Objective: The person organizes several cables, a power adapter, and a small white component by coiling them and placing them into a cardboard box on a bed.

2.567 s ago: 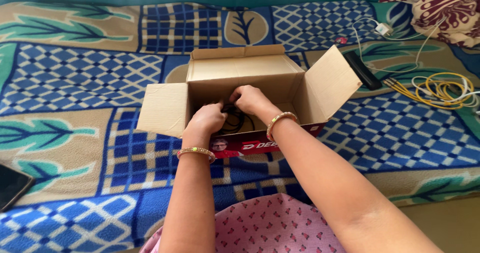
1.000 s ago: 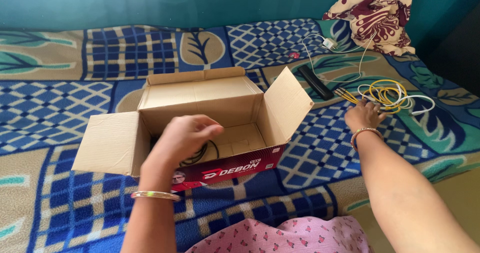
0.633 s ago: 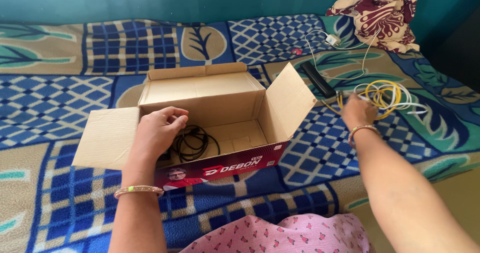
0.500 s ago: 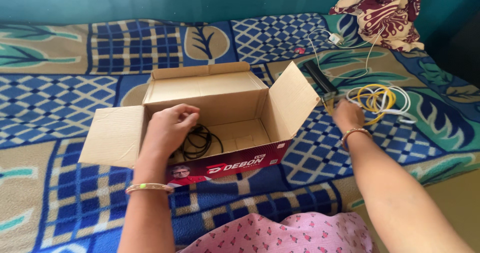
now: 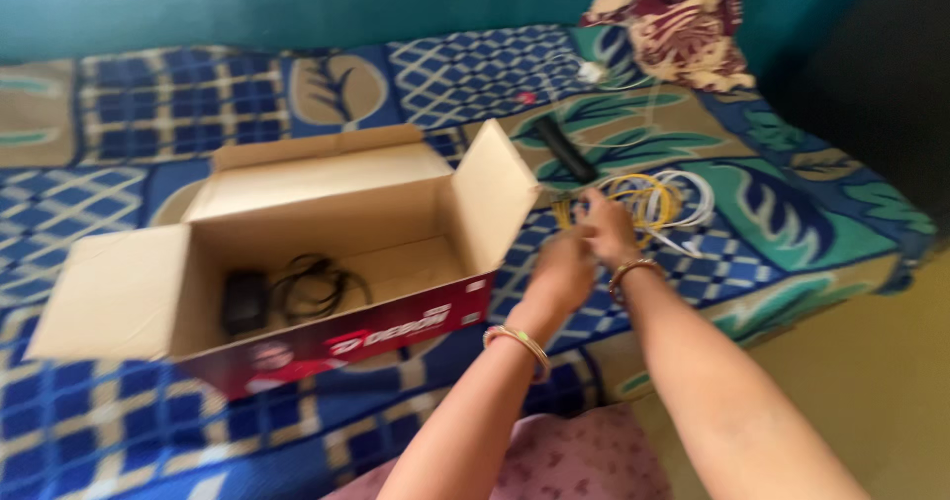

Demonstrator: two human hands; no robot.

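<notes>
- Soft, warm daylight, fairly bright; no glare.
- Motion blur smears the whole frame, most of all both hands [image 5: 584, 252] and the cables [image 5: 653, 198].
- The box [image 5: 327, 178] interior is shaded.
- Dark right corner.

**Materials and Surface Finish**

Box [image 5: 327, 203]: matt brown corrugated cardboard; front panel printed glossy red. Black cable [image 5: 315, 284] inside: smooth plastic sheath. Yellow cable coil [image 5: 643, 198]: smooth, slightly glossy plastic. Bed cover [image 5: 475, 64]: woven patterned cloth, matt. Bangles [image 5: 517, 340]: shiny metal.
</notes>
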